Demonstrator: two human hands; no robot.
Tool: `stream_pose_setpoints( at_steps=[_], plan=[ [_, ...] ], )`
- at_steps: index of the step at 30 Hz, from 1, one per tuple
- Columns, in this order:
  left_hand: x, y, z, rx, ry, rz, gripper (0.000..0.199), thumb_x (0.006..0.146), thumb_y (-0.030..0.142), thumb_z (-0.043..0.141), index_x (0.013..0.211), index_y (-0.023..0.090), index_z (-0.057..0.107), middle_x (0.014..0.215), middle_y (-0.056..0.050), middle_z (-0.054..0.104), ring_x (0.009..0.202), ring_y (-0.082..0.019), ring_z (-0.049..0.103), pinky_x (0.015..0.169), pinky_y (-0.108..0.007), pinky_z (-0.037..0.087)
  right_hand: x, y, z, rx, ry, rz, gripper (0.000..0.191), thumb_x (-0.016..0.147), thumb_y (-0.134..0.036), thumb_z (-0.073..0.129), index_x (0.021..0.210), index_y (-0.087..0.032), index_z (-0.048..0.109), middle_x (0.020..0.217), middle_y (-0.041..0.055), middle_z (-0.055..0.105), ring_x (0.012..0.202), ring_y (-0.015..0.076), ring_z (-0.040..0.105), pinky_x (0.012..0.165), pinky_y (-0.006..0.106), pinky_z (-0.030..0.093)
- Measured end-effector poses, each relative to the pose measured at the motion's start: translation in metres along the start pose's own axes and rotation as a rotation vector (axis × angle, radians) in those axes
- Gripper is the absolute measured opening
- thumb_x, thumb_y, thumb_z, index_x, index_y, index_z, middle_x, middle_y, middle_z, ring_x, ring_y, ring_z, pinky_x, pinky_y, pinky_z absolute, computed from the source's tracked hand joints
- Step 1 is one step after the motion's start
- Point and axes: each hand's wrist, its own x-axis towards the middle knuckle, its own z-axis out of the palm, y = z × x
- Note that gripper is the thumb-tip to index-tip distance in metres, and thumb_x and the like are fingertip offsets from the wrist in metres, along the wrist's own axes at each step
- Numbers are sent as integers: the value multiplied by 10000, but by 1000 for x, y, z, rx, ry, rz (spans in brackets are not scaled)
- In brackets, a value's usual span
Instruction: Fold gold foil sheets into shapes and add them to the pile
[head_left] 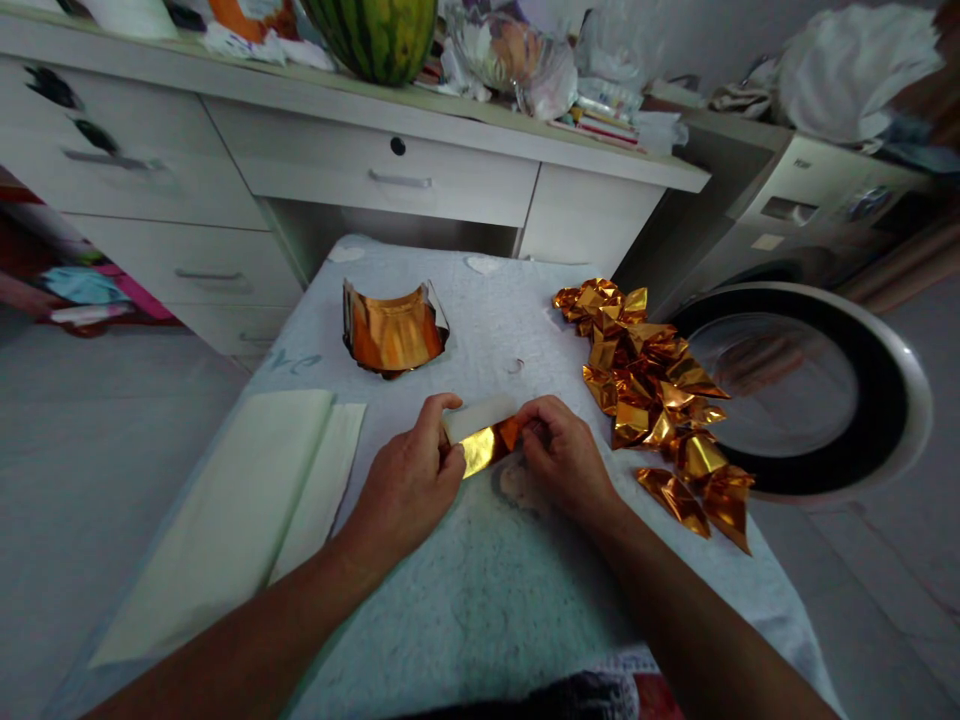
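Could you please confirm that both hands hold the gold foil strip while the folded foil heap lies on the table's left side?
Not quite: the head view shows the folded foil heap on the right side of the cloth-covered table. The left hand and right hand do hold the gold foil strip.

Light is dim, edges stretched, gold foil glinting.

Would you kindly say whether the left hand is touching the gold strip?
Touching: the head view shows the left hand pinching one end of the gold strip.
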Motion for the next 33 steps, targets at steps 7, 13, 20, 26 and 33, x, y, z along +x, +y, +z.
stream_pose_setpoints(
  at_steps=[7, 13, 20, 26, 33],
  plan=[
    [-2, 0, -3, 61, -41, 82, 221, 888, 214, 434, 1052, 223, 582, 707, 19, 632, 661, -170, 613, 619, -275, 393, -1, 0, 2, -5, -16, -44, 254, 781, -30, 477, 939, -203, 574, 937, 35, 598, 885, 174, 572, 790, 295, 456],
    [-3, -2, -3, 85, -107, 153, 341, 780, 87, 472, 1046, 221, 638, 845, -18, 689, 779, -193, 645, 673, -298, 443, -1, -2, 2, -120, -163, -90, 205, 804, -72, 516, 956, -196, 576, 939, 45, 637, 896, 198, 572, 819, 336, 439],
    [-1, -12, 1, 296, -36, 417, 445, 766, 27, 503, 1145, 222, 629, 938, -53, 606, 894, -230, 562, 788, -384, 464, -3, -4, 0, -178, -201, -122, 235, 798, -99, 558, 1012, -193, 581, 980, 58, 650, 926, 216, 576, 843, 366, 429],
    [-3, -8, 1, 475, 192, 454, 324, 827, 101, 605, 1073, 280, 716, 1162, -97, 573, 1017, -293, 499, 851, -469, 473, -3, 0, -1, -99, -176, -70, 342, 785, -43, 507, 1079, -200, 582, 1066, 57, 675, 976, 202, 618, 884, 345, 462],
    [0, -16, 5, 456, 95, 690, 300, 960, 105, 481, 1128, 277, 661, 1355, -22, 603, 1317, -272, 448, 1134, -570, 259, -3, -1, -2, -146, -183, -88, 343, 815, -22, 480, 1076, -218, 585, 1040, 35, 703, 985, 203, 629, 912, 362, 451]
  ],
)
